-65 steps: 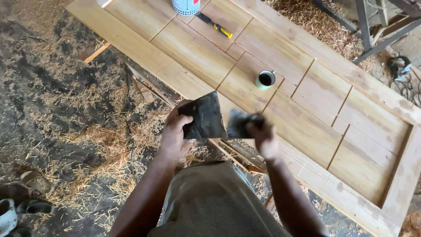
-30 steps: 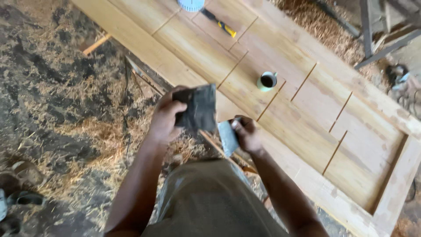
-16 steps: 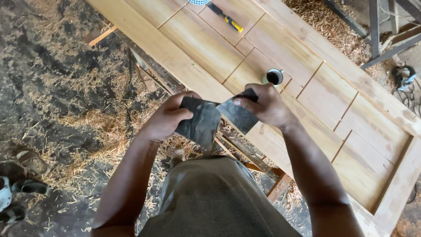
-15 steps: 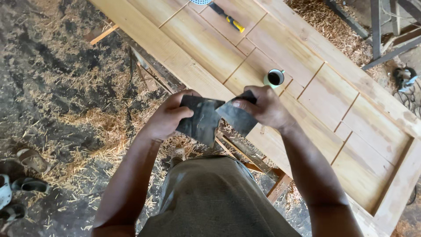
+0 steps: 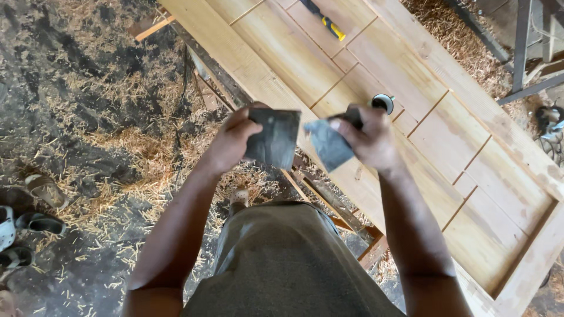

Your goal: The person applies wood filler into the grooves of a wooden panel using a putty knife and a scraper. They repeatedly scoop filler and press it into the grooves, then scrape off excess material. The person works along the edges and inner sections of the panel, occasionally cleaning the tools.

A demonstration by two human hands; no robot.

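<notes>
Dark grey abrasive sheet, already in two pieces: the left hand (image 5: 232, 144) pinched the larger piece (image 5: 273, 137), and the right hand (image 5: 373, 141) gripped the smaller piece (image 5: 329, 144), both held in the air, apart, above the near edge of the panelled wooden door (image 5: 464, 147). The separation appeared complete; neither piece touched the wood, so any rubbing of the door seemed not yet begun. A small tin (image 5: 383, 103) and a yellow-handled tool (image 5: 326, 23) lay on the door.

Panelled wooden door (image 5: 470, 176) laid flat, small round tin (image 5: 383, 103) and yellow-handled tool (image 5: 326, 22) lying on it
</notes>
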